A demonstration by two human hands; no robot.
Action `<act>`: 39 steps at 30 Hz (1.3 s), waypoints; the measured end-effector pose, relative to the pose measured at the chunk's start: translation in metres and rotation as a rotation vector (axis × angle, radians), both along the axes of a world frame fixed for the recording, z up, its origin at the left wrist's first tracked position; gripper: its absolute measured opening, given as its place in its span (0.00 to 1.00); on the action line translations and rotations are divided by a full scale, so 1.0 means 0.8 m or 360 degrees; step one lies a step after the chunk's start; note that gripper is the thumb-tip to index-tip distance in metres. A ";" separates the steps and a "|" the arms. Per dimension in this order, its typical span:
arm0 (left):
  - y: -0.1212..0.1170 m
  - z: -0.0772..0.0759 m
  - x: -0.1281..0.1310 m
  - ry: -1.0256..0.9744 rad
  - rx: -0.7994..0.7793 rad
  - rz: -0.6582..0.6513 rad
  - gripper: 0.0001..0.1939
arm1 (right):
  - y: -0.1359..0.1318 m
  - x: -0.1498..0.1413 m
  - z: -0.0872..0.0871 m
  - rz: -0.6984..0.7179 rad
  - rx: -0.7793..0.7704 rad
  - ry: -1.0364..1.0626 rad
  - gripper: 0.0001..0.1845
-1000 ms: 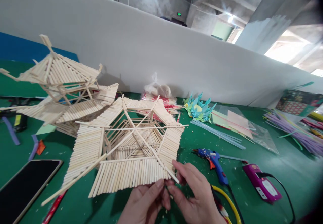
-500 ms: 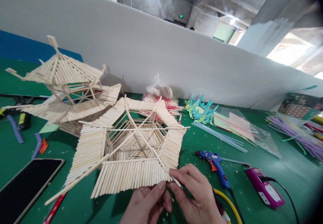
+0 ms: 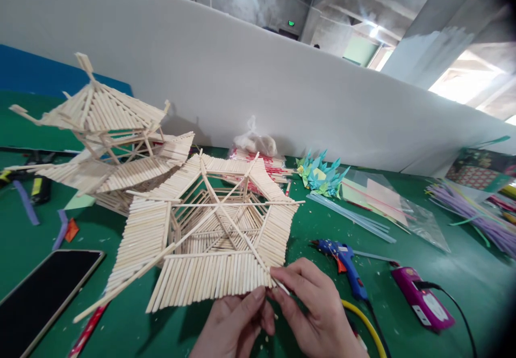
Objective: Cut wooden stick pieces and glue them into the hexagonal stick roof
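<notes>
A six-sided roof frame (image 3: 209, 277) of thin pale wooden sticks stands in front of me, with stick panels around an open middle crossed by longer sticks. At its near right corner my right hand (image 3: 312, 304) pinches the end of a wooden stick (image 3: 284, 288) between thumb and fingers. Just left of it my left hand (image 3: 237, 320) is closed at the front panel's lower edge, its thumb on the stick ends and its other fingers underneath. The two hands' fingertips nearly meet, and what lies between them is partly hidden.
A finished-looking stick pavilion (image 3: 105, 111) stands behind at left. A phone (image 3: 44, 299) lies at near left. On the right are a blue glue gun (image 3: 342, 261), a purple box with a cable (image 3: 423, 299), clear glue sticks (image 3: 350, 218) and a folded-paper piece (image 3: 322, 175).
Both hands keep nearly the same grip at the corner. The view has shifted very slightly; nothing else has visibly moved.
</notes>
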State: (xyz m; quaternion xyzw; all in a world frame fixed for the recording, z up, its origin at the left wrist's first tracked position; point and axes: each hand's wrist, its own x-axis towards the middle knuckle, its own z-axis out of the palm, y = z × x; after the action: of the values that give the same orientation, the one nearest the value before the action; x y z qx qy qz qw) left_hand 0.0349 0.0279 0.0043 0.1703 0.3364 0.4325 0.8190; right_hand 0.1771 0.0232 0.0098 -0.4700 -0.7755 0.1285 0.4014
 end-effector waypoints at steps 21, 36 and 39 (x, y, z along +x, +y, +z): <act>0.001 0.001 0.001 -0.0010 -0.0015 0.0032 0.09 | -0.002 0.001 -0.001 -0.0007 -0.0032 0.0001 0.13; 0.001 0.003 0.002 0.0003 -0.0027 0.0034 0.09 | 0.000 -0.001 0.002 -0.0017 0.0006 0.0002 0.13; 0.000 0.004 0.002 -0.0008 -0.0033 0.0052 0.08 | 0.000 -0.001 0.003 -0.0011 0.0013 0.0006 0.13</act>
State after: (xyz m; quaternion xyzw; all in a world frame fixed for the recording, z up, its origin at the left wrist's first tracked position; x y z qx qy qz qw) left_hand 0.0363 0.0282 0.0072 0.1552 0.3417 0.4426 0.8144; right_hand 0.1762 0.0229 0.0125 -0.4706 -0.7738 0.1247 0.4052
